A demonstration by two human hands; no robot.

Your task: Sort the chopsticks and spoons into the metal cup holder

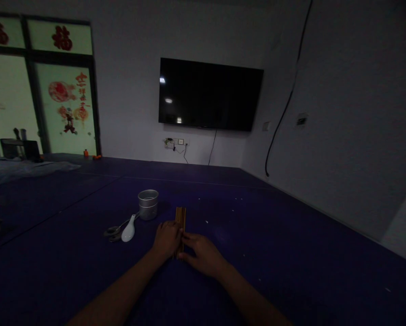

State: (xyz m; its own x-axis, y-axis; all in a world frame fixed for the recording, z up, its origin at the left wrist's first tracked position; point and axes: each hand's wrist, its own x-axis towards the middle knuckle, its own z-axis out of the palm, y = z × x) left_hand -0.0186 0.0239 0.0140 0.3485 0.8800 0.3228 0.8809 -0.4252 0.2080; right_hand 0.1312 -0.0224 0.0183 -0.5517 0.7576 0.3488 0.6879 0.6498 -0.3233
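Note:
A bundle of brown chopsticks (180, 214) lies lengthwise on the dark blue surface in front of me. My left hand (167, 238) is closed over its left side, fingers curled onto the sticks. From the right, my right hand (203, 253) touches the bundle, with thumb and fingers against its edge and lower end. The hands partly cover the middle of the sticks. To the left stands a silver metal cup (148, 206), upright. Beside the cup lie a white soup spoon (128, 231) and metal spoons (112, 231), which overlap.
The blue surface (291, 262) carries small white scraps. Clear plastic sheeting (26, 170) lies at the far left, near a dark holder (19, 148) with upright handles. A black cable (284, 113) hangs down the right wall. A television (210, 95) is mounted on the back wall.

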